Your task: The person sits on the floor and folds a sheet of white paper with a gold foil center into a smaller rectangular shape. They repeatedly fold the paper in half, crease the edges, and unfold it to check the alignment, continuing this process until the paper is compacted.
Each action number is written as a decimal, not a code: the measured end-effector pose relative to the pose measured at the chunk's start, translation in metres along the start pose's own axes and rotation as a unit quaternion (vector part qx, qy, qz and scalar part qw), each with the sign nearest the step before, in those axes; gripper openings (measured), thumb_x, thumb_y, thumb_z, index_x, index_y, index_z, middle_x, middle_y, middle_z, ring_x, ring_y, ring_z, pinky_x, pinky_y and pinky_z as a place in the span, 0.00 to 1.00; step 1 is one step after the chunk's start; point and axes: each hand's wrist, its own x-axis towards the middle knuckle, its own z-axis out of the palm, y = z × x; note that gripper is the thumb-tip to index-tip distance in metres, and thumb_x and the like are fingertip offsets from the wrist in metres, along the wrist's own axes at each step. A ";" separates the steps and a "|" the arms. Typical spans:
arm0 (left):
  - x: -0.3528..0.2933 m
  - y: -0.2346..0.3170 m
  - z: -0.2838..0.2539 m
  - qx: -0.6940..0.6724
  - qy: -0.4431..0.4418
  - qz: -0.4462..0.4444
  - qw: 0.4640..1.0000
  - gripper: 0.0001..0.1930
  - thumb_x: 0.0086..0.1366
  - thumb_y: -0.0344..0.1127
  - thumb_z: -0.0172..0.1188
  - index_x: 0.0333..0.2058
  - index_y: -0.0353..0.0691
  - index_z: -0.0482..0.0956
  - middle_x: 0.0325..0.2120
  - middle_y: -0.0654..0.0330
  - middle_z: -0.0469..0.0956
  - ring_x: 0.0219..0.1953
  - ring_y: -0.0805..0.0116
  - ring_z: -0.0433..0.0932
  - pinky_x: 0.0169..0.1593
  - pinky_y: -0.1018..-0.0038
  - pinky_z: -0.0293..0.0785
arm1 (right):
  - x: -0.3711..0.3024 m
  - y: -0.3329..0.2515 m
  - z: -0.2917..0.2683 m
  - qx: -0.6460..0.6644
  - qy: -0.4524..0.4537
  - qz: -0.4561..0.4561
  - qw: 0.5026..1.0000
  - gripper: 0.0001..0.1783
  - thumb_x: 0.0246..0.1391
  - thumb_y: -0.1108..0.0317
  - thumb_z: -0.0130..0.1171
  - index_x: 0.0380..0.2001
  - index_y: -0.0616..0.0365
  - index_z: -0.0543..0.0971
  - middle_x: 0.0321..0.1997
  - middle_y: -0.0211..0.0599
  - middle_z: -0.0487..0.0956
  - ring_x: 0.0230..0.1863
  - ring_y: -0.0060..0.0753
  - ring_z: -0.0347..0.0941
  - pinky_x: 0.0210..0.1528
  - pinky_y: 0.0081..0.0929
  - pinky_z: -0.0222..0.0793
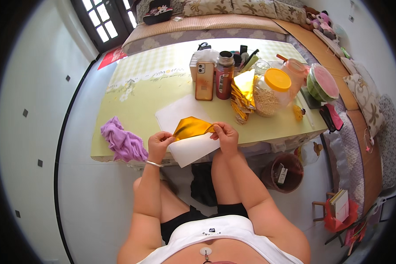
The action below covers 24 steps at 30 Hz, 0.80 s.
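Note:
A shiny gold foil sheet (pixel 191 126) is stretched between my hands over the table's near edge. My left hand (pixel 160 144) pinches its left corner, and my right hand (pixel 225 136) pinches its right end. Just in front hangs a white paper surface (pixel 196 149), partly past the table edge; whether it is the foil's back or a separate sheet, I cannot tell. Behind the foil, a white sheet (pixel 180 110) lies flat on the table. A crumpled purple cloth (pixel 122 140) rests to the left of my left hand.
The light green table (pixel 132 112) bears a gold-cased phone (pixel 204 81), a dark red flask (pixel 225 77), a stack of folded gold foil (pixel 243 99), a yellow-lidded jar (pixel 268 94) and a cut watermelon (pixel 322 82). A dark red bin (pixel 290 185) and a small wooden stool (pixel 319 210) stand on the right.

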 end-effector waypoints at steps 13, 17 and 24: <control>0.037 0.136 0.149 -0.286 -0.072 -0.188 0.937 0.05 0.64 0.28 0.64 0.37 0.37 0.77 0.28 0.61 0.79 0.21 0.76 0.73 0.22 0.81 0.65 | 0.001 0.008 0.002 -0.064 -0.020 -0.002 0.998 0.09 0.65 0.68 0.55 0.42 0.61 0.81 0.23 0.29 0.78 0.20 0.16 0.70 0.24 0.18 0.67; 0.062 0.144 0.203 -0.309 -0.081 -0.245 0.915 0.04 0.65 0.28 0.63 0.37 0.37 0.78 0.27 0.64 0.80 0.23 0.76 0.77 0.25 0.81 0.75 | 0.002 0.011 0.000 -0.070 0.011 -0.035 0.997 0.07 0.64 0.72 0.52 0.35 0.62 0.79 0.21 0.30 0.77 0.18 0.18 0.70 0.22 0.20 0.67; 0.083 0.139 0.240 -0.262 -0.077 -0.334 0.902 0.04 0.65 0.32 0.64 0.33 0.38 0.82 0.22 0.65 0.79 0.20 0.80 0.75 0.22 0.85 0.72 | 0.003 0.000 -0.002 -0.157 0.040 -0.089 0.983 0.07 0.61 0.74 0.51 0.29 0.62 0.75 0.20 0.33 0.77 0.19 0.22 0.72 0.23 0.23 0.67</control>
